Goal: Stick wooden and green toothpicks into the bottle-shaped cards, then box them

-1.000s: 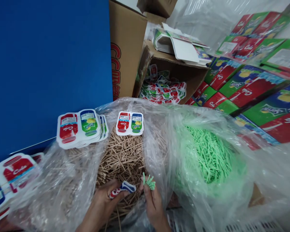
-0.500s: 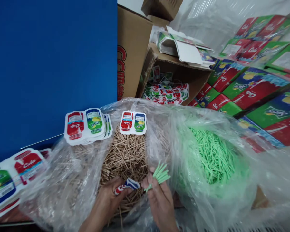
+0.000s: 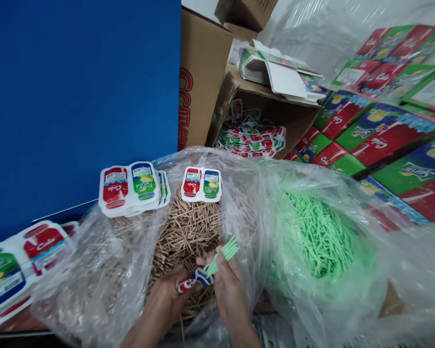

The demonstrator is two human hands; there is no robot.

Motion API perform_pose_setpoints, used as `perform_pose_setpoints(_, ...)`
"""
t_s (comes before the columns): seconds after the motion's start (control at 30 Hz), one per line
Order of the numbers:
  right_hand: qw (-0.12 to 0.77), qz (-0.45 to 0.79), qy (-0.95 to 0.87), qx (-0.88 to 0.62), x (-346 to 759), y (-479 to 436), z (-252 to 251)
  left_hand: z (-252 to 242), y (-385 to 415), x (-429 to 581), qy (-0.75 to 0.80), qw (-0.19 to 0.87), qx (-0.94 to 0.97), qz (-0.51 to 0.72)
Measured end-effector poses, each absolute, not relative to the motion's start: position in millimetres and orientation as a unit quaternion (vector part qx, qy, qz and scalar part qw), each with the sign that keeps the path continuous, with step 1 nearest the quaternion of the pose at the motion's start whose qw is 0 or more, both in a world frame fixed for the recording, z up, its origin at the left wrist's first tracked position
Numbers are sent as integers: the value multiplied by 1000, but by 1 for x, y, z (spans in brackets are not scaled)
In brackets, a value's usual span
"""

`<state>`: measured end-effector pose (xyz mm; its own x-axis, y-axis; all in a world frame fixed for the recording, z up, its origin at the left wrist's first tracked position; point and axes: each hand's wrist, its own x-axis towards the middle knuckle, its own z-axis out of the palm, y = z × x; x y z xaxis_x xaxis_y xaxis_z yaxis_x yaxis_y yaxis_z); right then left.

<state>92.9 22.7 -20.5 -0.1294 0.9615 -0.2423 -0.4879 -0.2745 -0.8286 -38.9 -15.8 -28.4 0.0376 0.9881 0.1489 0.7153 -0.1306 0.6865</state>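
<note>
My left hand (image 3: 163,297) is closed around a small printed pouch (image 3: 202,277), red on one part and blue on the other. The pouch's mouth gapes toward the right. Between the fingers of my right hand (image 3: 232,295) is a bundle of thin green sticks (image 3: 223,255), tilted with its lower ends at the pouch mouth. Whether the tips are inside it I cannot tell. Below both hands lies a heap of brown sticks (image 3: 190,227) in a clear plastic bag. On that heap rests a flat Cola and Sprite pouch (image 3: 201,185).
A stack of similar pouches (image 3: 128,188) lies at the left, with larger ones (image 3: 45,246) nearer me. More green sticks (image 3: 321,237) fill a bag at the right. Behind are an open carton (image 3: 235,82) of pouches, printed boxes (image 3: 377,130) and a blue panel (image 3: 79,96).
My right hand has moved left with the green sticks, bringing them to the pouch mouth. My left hand has shifted slightly right, still holding the pouch.
</note>
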Motion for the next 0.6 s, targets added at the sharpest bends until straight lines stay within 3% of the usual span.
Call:
perform_pose_setpoints(0.4,472,584,-440,-492,91,7,-33,-28,-14,-37,602,204,701,323)
perform_pose_setpoints(0.6,430,521,-584,-450,96,-2,-31,-19,-15,-39,606,315,638,357)
